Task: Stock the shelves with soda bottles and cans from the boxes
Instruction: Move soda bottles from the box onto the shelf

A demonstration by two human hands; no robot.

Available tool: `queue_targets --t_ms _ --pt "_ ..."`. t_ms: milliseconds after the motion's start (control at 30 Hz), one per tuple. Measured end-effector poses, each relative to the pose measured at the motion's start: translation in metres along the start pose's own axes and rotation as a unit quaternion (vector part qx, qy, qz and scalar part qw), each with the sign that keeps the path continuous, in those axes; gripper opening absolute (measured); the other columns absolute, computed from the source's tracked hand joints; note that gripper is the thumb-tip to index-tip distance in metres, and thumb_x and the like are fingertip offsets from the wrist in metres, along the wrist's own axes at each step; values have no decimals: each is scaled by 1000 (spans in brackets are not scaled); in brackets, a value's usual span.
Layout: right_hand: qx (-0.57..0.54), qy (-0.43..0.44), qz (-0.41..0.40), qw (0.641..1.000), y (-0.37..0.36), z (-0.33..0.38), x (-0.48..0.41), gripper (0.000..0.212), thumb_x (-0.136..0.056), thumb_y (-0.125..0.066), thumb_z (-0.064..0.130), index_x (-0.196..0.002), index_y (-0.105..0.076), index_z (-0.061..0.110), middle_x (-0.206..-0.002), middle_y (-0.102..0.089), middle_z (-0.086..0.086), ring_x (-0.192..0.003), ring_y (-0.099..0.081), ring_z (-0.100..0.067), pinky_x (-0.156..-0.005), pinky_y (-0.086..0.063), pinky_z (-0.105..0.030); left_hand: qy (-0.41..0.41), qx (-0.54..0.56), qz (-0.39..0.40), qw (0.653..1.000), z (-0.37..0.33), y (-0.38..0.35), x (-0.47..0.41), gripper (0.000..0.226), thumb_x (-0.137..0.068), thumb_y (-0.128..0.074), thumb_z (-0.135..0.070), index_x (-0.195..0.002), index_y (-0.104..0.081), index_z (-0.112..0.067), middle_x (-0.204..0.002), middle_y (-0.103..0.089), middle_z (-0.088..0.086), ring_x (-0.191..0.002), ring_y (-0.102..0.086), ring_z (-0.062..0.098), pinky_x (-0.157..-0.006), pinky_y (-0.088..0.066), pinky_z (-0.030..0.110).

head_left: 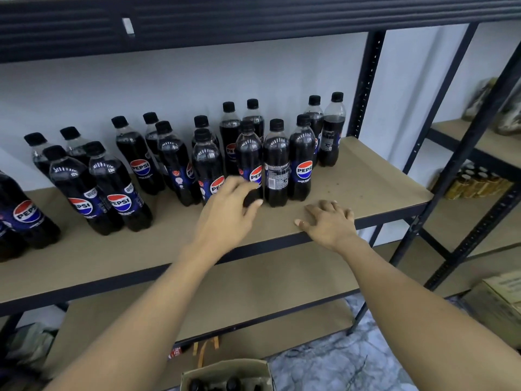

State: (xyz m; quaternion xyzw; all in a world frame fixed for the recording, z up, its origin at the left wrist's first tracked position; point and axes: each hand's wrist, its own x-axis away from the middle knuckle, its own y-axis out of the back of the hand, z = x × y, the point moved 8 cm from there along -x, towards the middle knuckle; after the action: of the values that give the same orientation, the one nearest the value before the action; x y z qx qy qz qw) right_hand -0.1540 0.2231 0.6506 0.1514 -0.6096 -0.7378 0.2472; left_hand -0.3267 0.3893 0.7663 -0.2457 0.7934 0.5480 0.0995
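Shelf so far: the middle shelf (366, 176) already had a decent crowd of Pepsi bottles (174, 162) on it, running from the left edge of the frame over to right of centre, all upright as far as I could tell, roughly two deep.
Left hand: the left hand (228, 204) was at the base of a front-row bottle (249, 162) near the middle of the frame, fingers curled loosely round the bottom of it. It was blurry, so I couldn't tell if it was properly gripping or only touching.
Right hand: the right hand (328, 221) lay palm down on the shelf's front edge, fingers spread, holding nothing, just right of the last front bottle.
Room left: bare board at the right end of the shelf and along the front. The lower shelf (267, 280) looked empty where visible.
Box: an open cardboard box (225, 373) at the bottom centre still showed a few dark caps inside, so more to unload.
Cans: none on this shelf that I could see.
My guess: somewhere around halfway, with bottles going well and cans not started here.
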Motion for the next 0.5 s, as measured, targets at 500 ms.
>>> queue_targets --t_ms 500 --pt "-46 172 -57 982 -67 134 132 65 -101 -48 52 -156 -36 20 -165 -24 -12 -153 -18 -30 -123 -18 -47 71 -80 80 991 117 -39 204 54 -103 -46 -45 -153 -37 -27 -169 -10 0 -156 -3 18 -124 -10 54"
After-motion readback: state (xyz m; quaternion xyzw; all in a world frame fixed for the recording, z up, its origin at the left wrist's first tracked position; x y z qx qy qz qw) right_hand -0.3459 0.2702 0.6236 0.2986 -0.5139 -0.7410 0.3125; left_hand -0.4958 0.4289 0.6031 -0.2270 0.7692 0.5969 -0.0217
